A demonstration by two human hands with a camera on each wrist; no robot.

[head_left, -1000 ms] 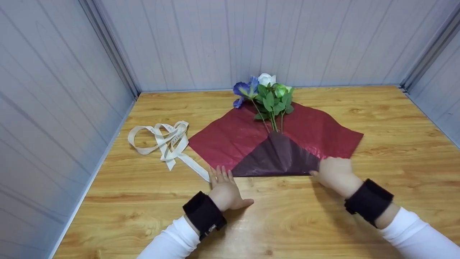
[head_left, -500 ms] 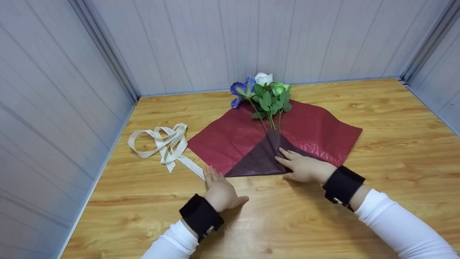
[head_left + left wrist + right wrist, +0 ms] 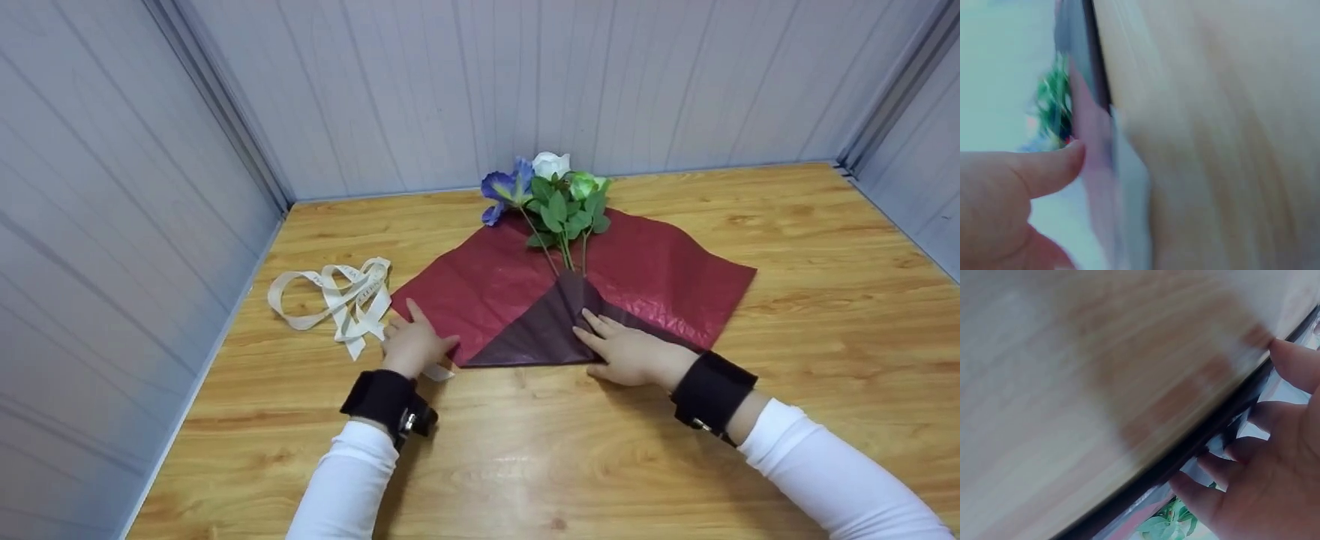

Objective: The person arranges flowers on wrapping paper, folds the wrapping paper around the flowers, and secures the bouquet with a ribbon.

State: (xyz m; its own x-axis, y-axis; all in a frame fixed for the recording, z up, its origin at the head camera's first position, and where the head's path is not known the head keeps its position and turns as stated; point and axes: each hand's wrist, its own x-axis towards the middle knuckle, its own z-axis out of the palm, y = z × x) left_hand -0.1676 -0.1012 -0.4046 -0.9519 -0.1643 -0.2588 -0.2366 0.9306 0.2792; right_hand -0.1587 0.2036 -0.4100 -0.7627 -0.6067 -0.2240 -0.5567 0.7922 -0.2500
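Observation:
A sheet of red wrapping paper (image 3: pixel 480 281) lies on the table, its dark purple underside folded up as a flap (image 3: pixel 525 334) over the lower stems. Out of the fold stick a blue-purple flower (image 3: pixel 498 191), a white rose (image 3: pixel 551 164) and a green one (image 3: pixel 583 184) with leaves. My right hand (image 3: pixel 637 351) rests on the flap with fingers spread, thumb by the folded edge. At the paper's left corner is my left hand (image 3: pixel 414 346), fingers apart and thumb stretched out over the red edge. A cream printed ribbon (image 3: pixel 371 283) passes beneath it; its end (image 3: pixel 439 373) shows past the wrist.
The wood-grain table (image 3: pixel 525 457) is bounded by a pale panel wall (image 3: pixel 405 97) behind and another on the left. Loops of the ribbon lie left of the paper. The flower heads reach close to the back wall.
My right hand has come from the flap's right corner to its middle and now stays there. My left hand has moved left and away from me, from the lower corner onto the ribbon.

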